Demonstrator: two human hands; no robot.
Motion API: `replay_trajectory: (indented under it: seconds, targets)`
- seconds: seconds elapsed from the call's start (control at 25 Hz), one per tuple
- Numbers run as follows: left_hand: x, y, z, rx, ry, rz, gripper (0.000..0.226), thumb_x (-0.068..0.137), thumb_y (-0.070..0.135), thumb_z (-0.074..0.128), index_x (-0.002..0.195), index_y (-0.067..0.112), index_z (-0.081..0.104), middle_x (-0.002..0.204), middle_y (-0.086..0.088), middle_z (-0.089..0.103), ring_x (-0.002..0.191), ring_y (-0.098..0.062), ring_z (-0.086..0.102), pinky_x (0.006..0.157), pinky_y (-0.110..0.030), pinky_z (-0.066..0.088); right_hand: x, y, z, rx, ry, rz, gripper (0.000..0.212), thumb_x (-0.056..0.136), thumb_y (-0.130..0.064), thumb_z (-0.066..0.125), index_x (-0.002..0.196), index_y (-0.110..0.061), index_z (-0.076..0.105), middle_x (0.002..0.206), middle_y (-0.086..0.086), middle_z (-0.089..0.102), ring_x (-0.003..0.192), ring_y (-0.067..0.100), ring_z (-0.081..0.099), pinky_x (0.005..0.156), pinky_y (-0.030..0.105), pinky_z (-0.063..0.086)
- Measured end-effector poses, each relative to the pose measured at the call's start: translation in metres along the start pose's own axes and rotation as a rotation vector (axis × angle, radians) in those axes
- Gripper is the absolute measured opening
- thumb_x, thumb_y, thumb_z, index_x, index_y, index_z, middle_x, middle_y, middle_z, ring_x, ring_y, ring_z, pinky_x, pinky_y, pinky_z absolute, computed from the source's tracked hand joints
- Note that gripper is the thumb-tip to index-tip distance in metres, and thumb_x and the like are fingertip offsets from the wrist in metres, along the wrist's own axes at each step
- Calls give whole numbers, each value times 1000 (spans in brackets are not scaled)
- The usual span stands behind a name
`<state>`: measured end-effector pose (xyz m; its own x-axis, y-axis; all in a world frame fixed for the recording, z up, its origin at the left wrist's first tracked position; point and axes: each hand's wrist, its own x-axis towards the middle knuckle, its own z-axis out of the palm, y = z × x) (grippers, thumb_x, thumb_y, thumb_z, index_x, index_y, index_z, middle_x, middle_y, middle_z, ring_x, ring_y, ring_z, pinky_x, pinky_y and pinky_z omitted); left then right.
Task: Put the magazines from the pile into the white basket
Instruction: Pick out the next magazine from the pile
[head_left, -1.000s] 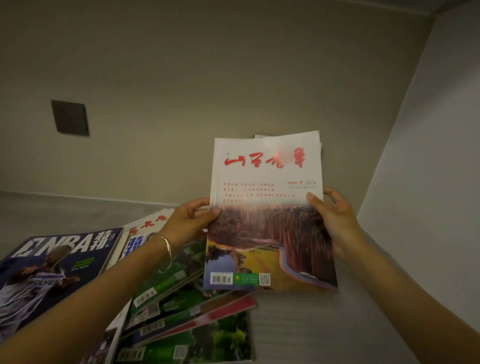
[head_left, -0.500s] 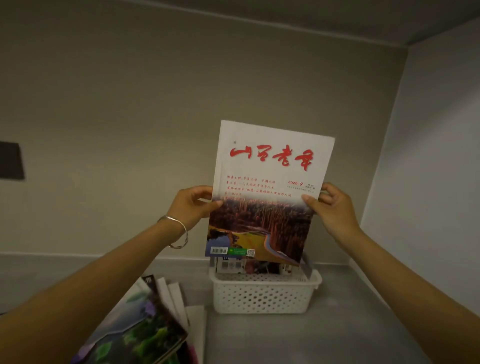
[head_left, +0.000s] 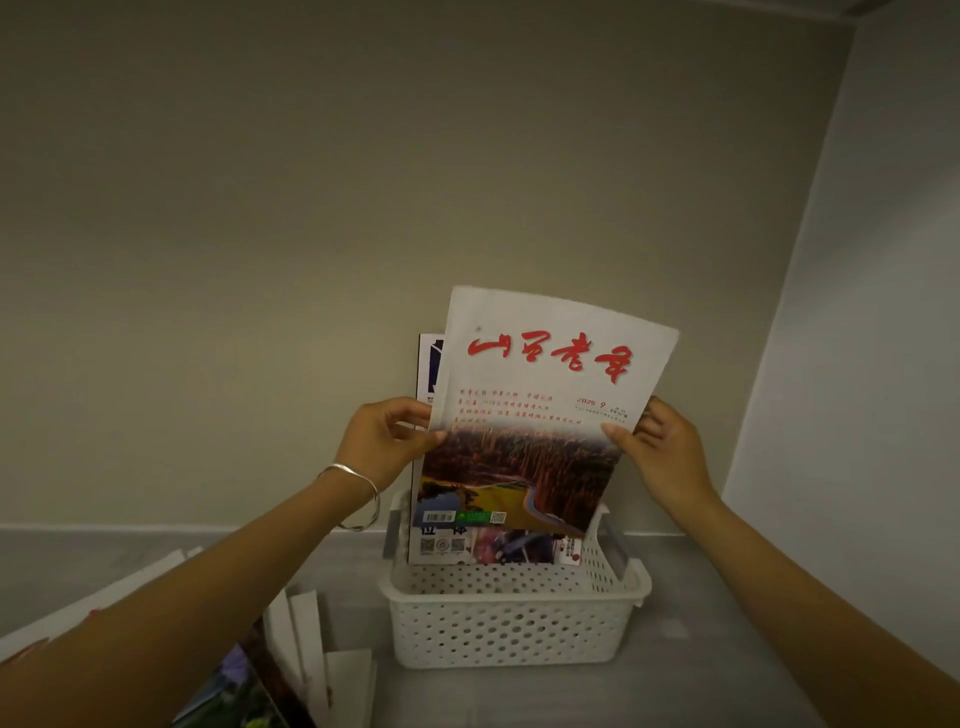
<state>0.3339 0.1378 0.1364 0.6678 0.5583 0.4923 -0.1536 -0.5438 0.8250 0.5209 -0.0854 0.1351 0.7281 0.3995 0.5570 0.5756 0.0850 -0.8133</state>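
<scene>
I hold a magazine (head_left: 540, 415) with a white top, red calligraphy and a reddish landscape photo upright by its two side edges. My left hand (head_left: 382, 441) pinches its left edge and my right hand (head_left: 662, 452) its right edge. Its lower edge hangs just above the white perforated basket (head_left: 511, 623), which stands against the back wall. Another magazine (head_left: 431, 374) stands upright in the basket behind the one I hold, mostly hidden. The pile of magazines (head_left: 270, 670) lies at the lower left, partly cut off by my left arm.
The basket and pile rest on a grey shelf surface (head_left: 701, 675). A beige back wall and a pale side wall on the right close in the space. A silver bangle (head_left: 358, 499) circles my left wrist.
The magazine has moved away from the pile, rightward and then down toward the basket. The view has swung from the pile to the basket. Both hands have kept their hold.
</scene>
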Motion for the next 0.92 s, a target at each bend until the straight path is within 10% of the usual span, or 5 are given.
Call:
replay_trajectory:
  seconds: [0.92]
  targets:
    - [-5, -62, 3, 227, 115, -46, 14, 70, 15, 76, 80, 17, 66, 68, 7, 64, 57, -11, 52, 57, -14, 44, 7, 38, 33, -176, 80, 73, 24, 78, -13, 71, 97, -7, 58, 100, 11, 68, 85, 25, 63, 70, 26, 50]
